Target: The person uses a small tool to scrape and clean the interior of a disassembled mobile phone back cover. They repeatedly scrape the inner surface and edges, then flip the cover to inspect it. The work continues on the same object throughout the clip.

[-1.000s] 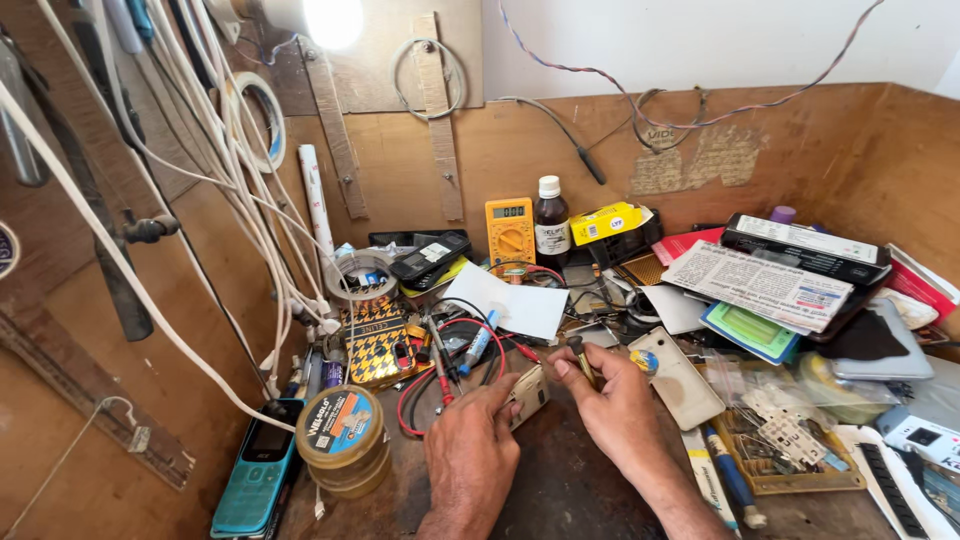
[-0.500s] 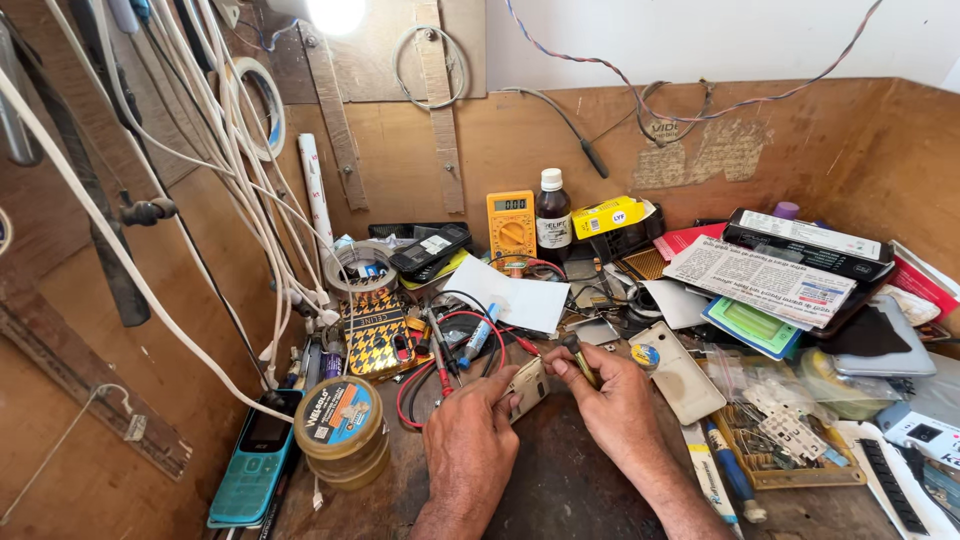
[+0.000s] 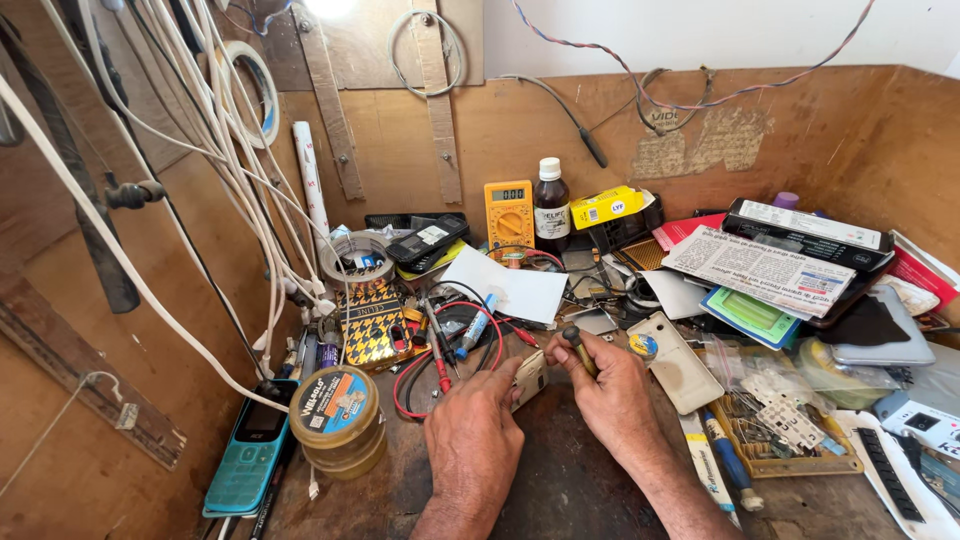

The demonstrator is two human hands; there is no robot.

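The workbench [image 3: 560, 500] is crowded. At far centre stand a yellow multimeter [image 3: 509, 214] and, just to its right, a dark bottle with a white cap [image 3: 550, 206]. A white paper sheet [image 3: 505, 288] lies in front of them. Red and black test leads [image 3: 440, 360] loop across the surface just left of the hands, with a blue-capped marker [image 3: 476, 326] lying among them. On the near left sit a round tin with a printed lid [image 3: 335, 418] and a teal keypad phone [image 3: 252, 459]. White cables [image 3: 225, 160] hang down the left wall. A white phone back cover [image 3: 677, 361] lies just right of the hands.

The left hand [image 3: 470, 440] is closed around a small pale device [image 3: 529, 378], gripping it at its left edge. The right hand [image 3: 610, 395] is closed on a small screwdriver [image 3: 578, 350], held upright directly above and right of the device. Whether the tip touches the device cannot be determined. Both hands are at near centre, close together.
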